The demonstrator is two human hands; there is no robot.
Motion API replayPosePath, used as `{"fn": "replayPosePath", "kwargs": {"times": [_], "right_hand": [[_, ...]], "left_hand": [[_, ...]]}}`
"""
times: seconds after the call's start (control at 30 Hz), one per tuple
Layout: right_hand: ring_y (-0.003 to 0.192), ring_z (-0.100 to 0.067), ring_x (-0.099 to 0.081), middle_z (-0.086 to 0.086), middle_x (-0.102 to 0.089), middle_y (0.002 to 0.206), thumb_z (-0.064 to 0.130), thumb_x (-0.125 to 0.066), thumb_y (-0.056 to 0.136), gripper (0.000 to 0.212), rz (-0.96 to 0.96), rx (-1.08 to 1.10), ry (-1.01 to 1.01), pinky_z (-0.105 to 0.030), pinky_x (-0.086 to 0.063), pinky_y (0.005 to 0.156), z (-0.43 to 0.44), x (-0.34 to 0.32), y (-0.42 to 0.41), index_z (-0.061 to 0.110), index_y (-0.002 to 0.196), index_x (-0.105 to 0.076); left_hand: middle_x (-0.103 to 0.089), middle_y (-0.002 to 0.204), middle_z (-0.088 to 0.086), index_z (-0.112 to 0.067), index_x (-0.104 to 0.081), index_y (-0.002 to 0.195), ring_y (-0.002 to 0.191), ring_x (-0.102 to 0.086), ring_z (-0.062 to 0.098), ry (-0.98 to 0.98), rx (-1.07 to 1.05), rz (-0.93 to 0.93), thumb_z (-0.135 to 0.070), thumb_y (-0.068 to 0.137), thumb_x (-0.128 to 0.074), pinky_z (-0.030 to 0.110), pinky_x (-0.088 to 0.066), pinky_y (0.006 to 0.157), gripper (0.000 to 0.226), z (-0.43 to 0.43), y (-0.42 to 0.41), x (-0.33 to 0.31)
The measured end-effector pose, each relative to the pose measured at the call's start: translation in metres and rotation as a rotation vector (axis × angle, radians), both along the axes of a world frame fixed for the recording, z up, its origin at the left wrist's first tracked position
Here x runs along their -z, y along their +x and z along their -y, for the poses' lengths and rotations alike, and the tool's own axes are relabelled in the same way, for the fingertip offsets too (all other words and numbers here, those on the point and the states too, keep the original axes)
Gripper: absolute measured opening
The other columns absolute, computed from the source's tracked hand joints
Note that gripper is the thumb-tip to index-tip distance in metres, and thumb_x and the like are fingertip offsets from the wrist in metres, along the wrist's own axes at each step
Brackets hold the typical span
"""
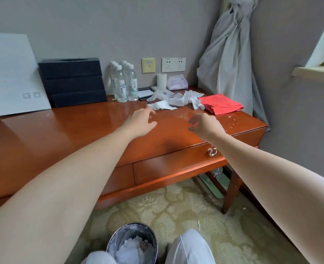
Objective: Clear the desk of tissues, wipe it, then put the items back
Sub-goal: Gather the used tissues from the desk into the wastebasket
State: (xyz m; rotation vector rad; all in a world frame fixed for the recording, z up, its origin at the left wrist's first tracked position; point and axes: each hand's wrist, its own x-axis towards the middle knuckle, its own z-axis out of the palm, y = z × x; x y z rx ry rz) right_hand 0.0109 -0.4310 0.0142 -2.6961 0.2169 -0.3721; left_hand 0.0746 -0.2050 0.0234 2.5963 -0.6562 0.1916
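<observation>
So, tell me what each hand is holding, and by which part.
Nothing. The left hand hovers open near the crumpled tissues; the right hand hovers over the desk, fingers loosely curled, empty.

The water bottles (121, 86) carry label characters too blurred to read.

A plain grey wall (100, 25) runs behind a glossy reddish-brown wooden desk (62, 134), whose front drawer carries a clear round knob (212, 151). A cream switch plate (148, 65) and a white double socket (173, 64) sit on the wall. A grey curtain (227, 54) hangs bunched in the corner beside a pale window ledge (313, 72). Cream-and-green patterned carpet (176, 206) covers the floor.
</observation>
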Motion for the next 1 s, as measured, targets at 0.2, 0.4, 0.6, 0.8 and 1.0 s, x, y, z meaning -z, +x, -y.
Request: {"fn": "replayPosePath", "kwargs": {"times": [0.2,0.4,0.6,0.8,1.0], "right_hand": [[0.109,-0.026,-0.060,-0.005,-0.063,0.124,0.028,-0.069,0.088,0.041,0.016,0.039,-0.038,-0.036,-0.052,0.084,0.047,0.000,0.097,0.021,0.126,-0.058],[0.118,-0.034,-0.053,-0.013,-0.051,0.135,0.030,-0.061,0.091,0.049,0.087,0.076,-0.047,-0.039,-0.044,0.090,0.085,0.013,0.191,0.020,0.137,-0.046],[0.117,-0.033,-0.053,-0.012,-0.056,0.129,0.051,-0.050,0.094,0.048,0.018,0.054,0.016,-0.040,-0.044,0.095,0.096,0.033,0.250,0.027,0.134,-0.051],[0.084,-0.030,-0.061,-0.009,-0.068,0.091,0.053,-0.049,0.094,0.039,-0.050,0.149,0.003,-0.032,-0.043,0.065,0.095,0.053,0.258,0.019,0.087,-0.068],[0.087,-0.028,-0.063,-0.005,-0.066,0.096,0.029,-0.071,0.083,0.018,-0.051,0.209,-0.007,-0.033,-0.045,0.067,0.083,0.047,0.235,0.018,0.096,-0.065]], "left_hand": [[-0.044,0.143,0.006,-0.020,-0.039,0.143,0.127,-0.049,0.025,0.029,0.009,0.000,-0.030,0.097,-0.054,0.040,-0.043,0.101,0.049,0.047,0.114,0.004],[-0.029,0.152,0.010,-0.018,-0.030,0.149,0.139,-0.035,0.029,0.028,-0.008,-0.048,-0.013,0.089,-0.055,0.041,-0.036,0.110,0.065,0.082,0.225,0.019],[-0.022,0.162,0.003,-0.025,-0.025,0.154,0.147,-0.023,0.024,0.142,0.094,-0.088,-0.020,0.087,-0.056,0.039,-0.024,0.118,0.073,0.109,0.285,0.042],[-0.053,0.140,0.003,-0.025,-0.057,0.132,0.126,-0.049,0.025,0.170,0.131,-0.122,-0.026,0.095,-0.053,0.037,-0.041,0.102,0.037,0.105,0.292,0.063],[-0.062,0.119,0.003,-0.026,-0.059,0.125,0.097,-0.063,0.022,0.071,0.046,-0.149,-0.030,0.087,-0.066,0.030,-0.050,0.078,0.039,0.079,0.265,0.053]]}}
